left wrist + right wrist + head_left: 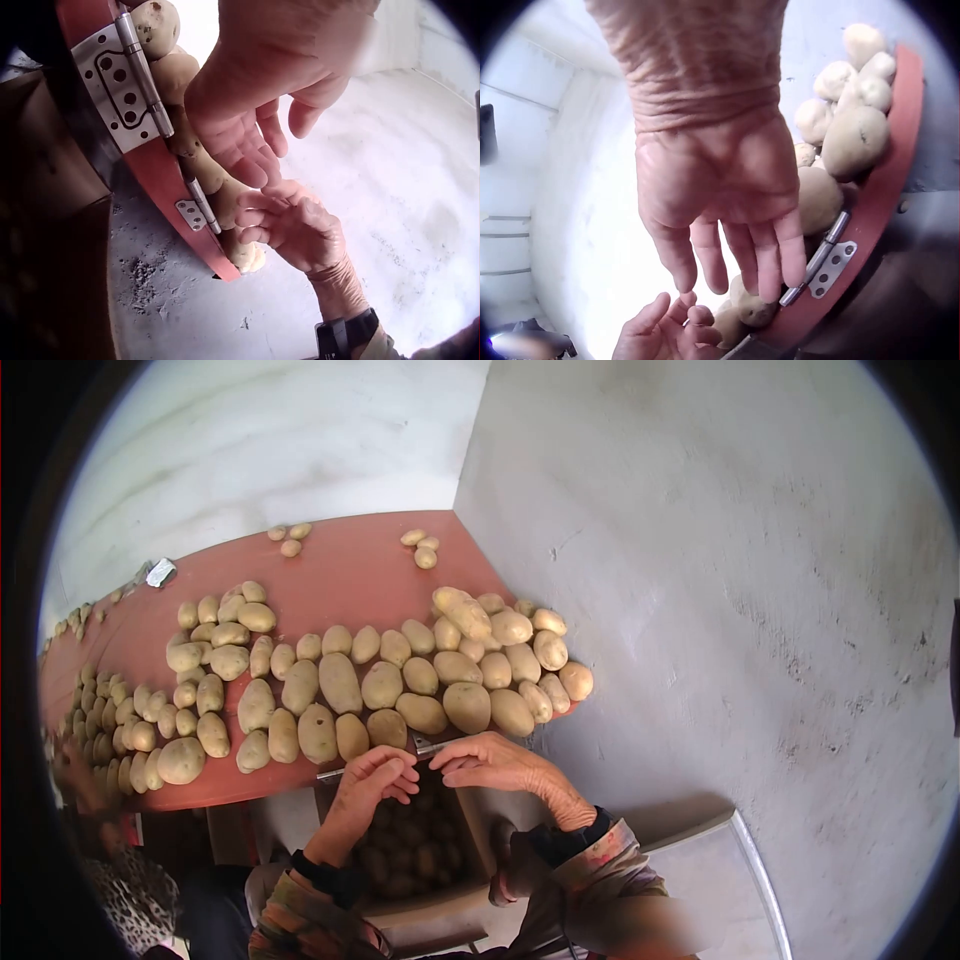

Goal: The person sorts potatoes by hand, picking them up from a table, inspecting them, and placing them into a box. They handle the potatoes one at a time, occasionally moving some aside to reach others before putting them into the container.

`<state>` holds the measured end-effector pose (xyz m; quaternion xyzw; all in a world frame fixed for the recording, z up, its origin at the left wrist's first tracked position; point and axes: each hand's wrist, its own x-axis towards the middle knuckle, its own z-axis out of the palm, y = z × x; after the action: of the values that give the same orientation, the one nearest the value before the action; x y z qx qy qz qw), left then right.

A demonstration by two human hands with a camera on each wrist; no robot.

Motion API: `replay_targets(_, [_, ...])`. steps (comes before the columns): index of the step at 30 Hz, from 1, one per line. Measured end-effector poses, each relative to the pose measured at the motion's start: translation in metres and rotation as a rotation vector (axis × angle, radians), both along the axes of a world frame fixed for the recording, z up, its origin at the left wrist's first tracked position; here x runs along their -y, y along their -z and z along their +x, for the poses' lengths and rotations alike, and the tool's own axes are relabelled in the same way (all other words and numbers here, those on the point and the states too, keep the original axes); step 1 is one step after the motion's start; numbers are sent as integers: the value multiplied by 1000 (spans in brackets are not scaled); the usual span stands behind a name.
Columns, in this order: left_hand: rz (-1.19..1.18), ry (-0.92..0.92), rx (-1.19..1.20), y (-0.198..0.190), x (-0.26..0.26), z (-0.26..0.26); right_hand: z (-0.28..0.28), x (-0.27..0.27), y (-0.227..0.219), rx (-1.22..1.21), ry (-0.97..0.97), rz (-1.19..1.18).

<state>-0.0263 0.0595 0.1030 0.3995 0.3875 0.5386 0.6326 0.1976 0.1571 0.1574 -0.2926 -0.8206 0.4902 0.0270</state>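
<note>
My left hand (373, 788) hovers at the front edge of the red table, its fingers loosely bent and nothing in them. Facing it, the right hand (497, 763) has relaxed fingers and holds nothing, as the right wrist view confirms. Just beyond both hands, rows of potatoes (339, 683) lie along the tabletop, the closest being a potato (387, 729) at the edge. Below the hands stands an open box (478, 830) with many potatoes (408, 848) inside, partly hidden by the hands and forearms.
The red table (350, 575) bears small potato groups at the back and a longer row at left. Metal hinges (129, 90) line its edge. A grey wall (730, 610) borders the right side. Another person's patterned sleeve (135, 895) shows at lower left.
</note>
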Motion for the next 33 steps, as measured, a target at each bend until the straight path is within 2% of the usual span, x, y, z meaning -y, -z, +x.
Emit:
replay_targets(2, [4,-3,-1,-3,1,-1,2,-1,0,-66,142,-54])
replay_targets(3, [15,11,-7,-4,2,-2,2,-6,1,-62,134,-50])
replay_targets(5, [24,19,-10,-4,3,-2,4,-13,2,-243,272,-29])
replay_targets(6, [28,37,-19,-3,2,-3,3,-17,-1,-239,267,-28])
replay_targets(8, [35,50,-22,-3,2,-1,3,-34,-15,-180,572,446])
replay_targets(10, [37,78,-91,-4,3,2,11,-64,-27,-174,635,695])
replay_targets(11, [40,70,-88,-5,3,3,14,-80,-30,-175,627,698])
replay_targets(13, [49,104,-117,-7,5,5,17,-108,-32,41,673,1066])
replay_targets(14, [52,97,-116,-7,5,5,18,-117,-31,38,666,1069])
replay_targets(16, [49,140,-148,-5,4,6,18,-132,-29,308,644,1105])
replay_targets(17, [48,149,-153,-4,4,5,16,-138,-26,304,641,1109])
replay_targets(19, [32,158,-164,-4,4,4,12,-152,-18,515,605,1016])
replay_targets(23, [19,173,-183,-2,6,1,9,-175,10,490,592,1022])
replay_targets(28, [-11,166,-219,-3,7,-1,1,-177,13,455,649,894])
replay_targets(32, [-4,178,-224,2,5,-1,8,-178,19,408,642,943])
replay_targets(33, [-1,176,-223,2,6,0,12,-177,19,332,632,935])
